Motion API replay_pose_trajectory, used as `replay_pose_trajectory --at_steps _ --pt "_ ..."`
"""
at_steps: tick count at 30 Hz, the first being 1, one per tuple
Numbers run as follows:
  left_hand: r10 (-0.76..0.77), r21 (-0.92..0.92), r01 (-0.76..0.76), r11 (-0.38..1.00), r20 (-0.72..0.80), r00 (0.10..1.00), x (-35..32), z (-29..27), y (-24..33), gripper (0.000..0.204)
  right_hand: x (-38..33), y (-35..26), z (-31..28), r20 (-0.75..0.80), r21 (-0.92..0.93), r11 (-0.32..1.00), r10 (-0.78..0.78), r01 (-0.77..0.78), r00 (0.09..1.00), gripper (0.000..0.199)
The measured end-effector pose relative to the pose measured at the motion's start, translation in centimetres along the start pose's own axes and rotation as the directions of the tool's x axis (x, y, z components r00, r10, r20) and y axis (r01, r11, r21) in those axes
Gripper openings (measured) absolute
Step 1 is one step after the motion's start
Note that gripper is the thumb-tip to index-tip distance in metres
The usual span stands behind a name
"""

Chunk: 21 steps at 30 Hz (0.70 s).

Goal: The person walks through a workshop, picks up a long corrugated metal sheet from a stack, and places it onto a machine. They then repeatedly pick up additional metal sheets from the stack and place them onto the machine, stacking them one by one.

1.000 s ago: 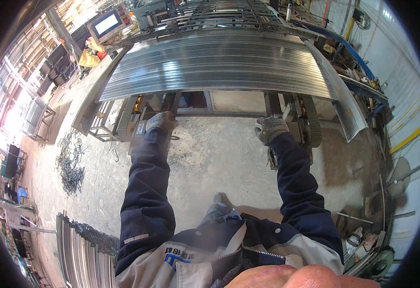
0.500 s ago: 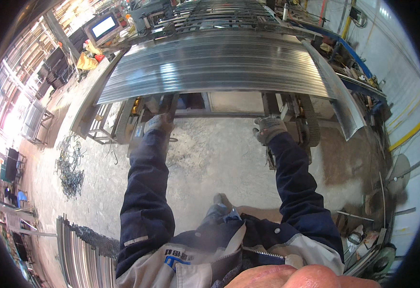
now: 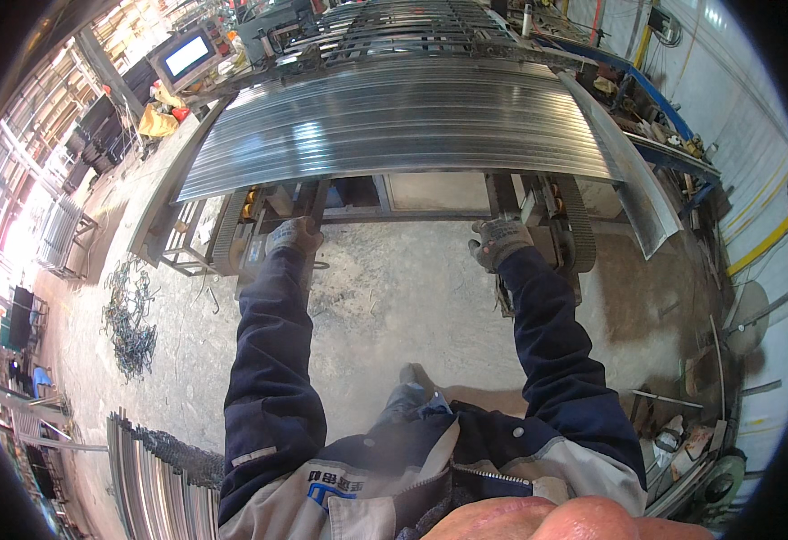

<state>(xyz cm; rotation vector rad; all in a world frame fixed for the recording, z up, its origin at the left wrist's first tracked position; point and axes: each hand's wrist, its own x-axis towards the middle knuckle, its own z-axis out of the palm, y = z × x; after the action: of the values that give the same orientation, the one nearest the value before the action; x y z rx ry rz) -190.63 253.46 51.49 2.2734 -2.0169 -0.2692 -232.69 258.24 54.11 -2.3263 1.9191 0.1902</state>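
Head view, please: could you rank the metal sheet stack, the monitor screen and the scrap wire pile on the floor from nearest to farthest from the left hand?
From the gloved left hand:
1. Metal sheet stack, just ahead and above.
2. Scrap wire pile, on the floor to the left.
3. Monitor screen, far ahead, upper left.

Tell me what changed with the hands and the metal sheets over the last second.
Almost nothing. The left hand and right hand stay raised below the near edge of the metal sheets, which lie where they were. Whether either hand grips anything cannot be told.
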Motion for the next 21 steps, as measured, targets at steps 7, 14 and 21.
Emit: replay_pose_trajectory --at_steps 7,14,21 --pt "-0.042 0.014 0.042 0.999 0.031 0.999 -1.5 -1.7 1.6 0.046 0.4 0.3 0.5 -0.001 0.023 1.0 -0.002 0.002 1.0 0.054" --pt "-0.026 0.028 0.025 0.999 0.05 0.998 -1.2 -1.6 1.4 0.047 0.1 0.0 0.3 0.009 0.064 0.998 0.016 -0.017 1.0 0.051" --pt "-0.041 0.036 0.039 0.999 0.046 0.998 -0.9 -1.2 1.1 0.053 0.4 0.0 0.2 0.044 0.012 1.0 0.023 -0.023 0.999 0.055"
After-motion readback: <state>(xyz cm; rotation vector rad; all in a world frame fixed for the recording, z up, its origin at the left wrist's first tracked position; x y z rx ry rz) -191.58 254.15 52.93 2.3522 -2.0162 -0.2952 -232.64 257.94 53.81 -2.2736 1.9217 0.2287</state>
